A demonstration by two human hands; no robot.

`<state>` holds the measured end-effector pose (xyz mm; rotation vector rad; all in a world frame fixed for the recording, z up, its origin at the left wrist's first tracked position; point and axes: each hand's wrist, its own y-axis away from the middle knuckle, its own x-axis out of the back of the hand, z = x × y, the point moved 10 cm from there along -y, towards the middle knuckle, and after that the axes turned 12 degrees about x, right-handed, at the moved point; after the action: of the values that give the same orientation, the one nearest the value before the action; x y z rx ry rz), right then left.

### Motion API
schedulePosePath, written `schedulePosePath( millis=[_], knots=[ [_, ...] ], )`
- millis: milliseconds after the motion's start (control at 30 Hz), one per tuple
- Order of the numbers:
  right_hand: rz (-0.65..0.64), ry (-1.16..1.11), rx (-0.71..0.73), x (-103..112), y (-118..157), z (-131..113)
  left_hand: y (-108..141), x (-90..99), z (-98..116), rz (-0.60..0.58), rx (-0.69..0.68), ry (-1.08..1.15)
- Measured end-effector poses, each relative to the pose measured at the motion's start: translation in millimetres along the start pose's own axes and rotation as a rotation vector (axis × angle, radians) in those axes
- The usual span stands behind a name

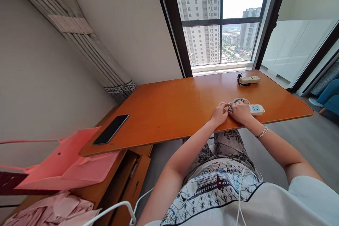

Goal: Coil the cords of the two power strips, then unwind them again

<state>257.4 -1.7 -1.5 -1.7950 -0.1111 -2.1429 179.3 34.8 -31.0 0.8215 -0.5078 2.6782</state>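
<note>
A white power strip (256, 109) lies near the front edge of the orange-brown table, to the right of my hands. Its pale cord (239, 99) is gathered in a coil beside it. My right hand (240, 111) is closed over the coil, next to the strip's left end. At the coil's left side, my left hand (221, 113) has its fingers pinched on the cord. The fingertips of both hands are partly hidden. Behind them sits a second, cream power strip (249, 80) with a black cord and plug (240, 77) at its left end.
The table (164, 109) stands against the window (221, 24). A black tablet or phone (111, 129) lies at its left end. Left of it are a pink bag (71, 159), an open drawer (132, 180) and pink cloth (53, 208). A white cable (119, 204) loops at the lower left.
</note>
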Motion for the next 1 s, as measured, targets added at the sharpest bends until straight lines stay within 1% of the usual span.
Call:
schedulePosePath(
  millis=[100, 167, 267, 333, 433, 533, 567, 600, 667, 767, 800, 933, 1000],
  knots=[
    [-0.01, -0.009, 0.065, -2.5, 0.9, 3.4, -3.4, -6.9, 4.1, -0.048, -0.034, -0.065],
    [0.001, -0.001, 0.1, -3.5, 3.9, 6.4, -7.8, -16.8, 10.2, -0.12, -0.072, -0.127],
    [0.046, 0.013, 0.132, -4.8, 10.1, 10.4, -14.2, -32.4, 19.8, -0.24, -0.12, -0.221],
    [0.09, 0.012, 0.149, -7.0, 15.1, 13.1, -15.6, -36.4, 27.0, -0.271, -0.164, -0.259],
    [0.197, -0.008, 0.168, -7.4, 25.1, 19.7, -12.7, -32.5, 34.2, -0.233, -0.217, -0.276],
    [0.348, -0.032, 0.157, 0.8, 40.3, 32.1, -7.6, -27.8, 32.8, -0.199, -0.219, -0.285],
    [0.377, -0.027, 0.153, 3.5, 45.3, 36.2, -6.2, -26.9, 31.9, -0.196, -0.218, -0.287],
    [0.383, -0.015, 0.155, 5.1, 49.3, 39.6, -5.1, -26.4, 31.4, -0.196, -0.219, -0.287],
    [0.344, 0.019, 0.174, 5.5, 53.6, 43.1, -4.2, -24.9, 31.3, -0.189, -0.221, -0.284],
    [0.282, 0.047, 0.245, 7.9, 53.6, 39.6, -4.4, -23.3, 32.1, -0.179, -0.222, -0.272],
    [0.293, 0.05, 0.274, 11.7, 52.7, 36.6, -4.2, -23.3, 32.6, -0.181, -0.228, -0.269],
    [0.405, 0.02, 0.428, 30.7, 45.7, 21.5, -1.7, -25.1, 34.8, -0.192, -0.29, -0.252],
    [0.389, -0.033, 0.493, 29.4, 37.6, 19.1, -2.1, -24.8, 32.8, -0.184, -0.298, -0.241]
  ],
)
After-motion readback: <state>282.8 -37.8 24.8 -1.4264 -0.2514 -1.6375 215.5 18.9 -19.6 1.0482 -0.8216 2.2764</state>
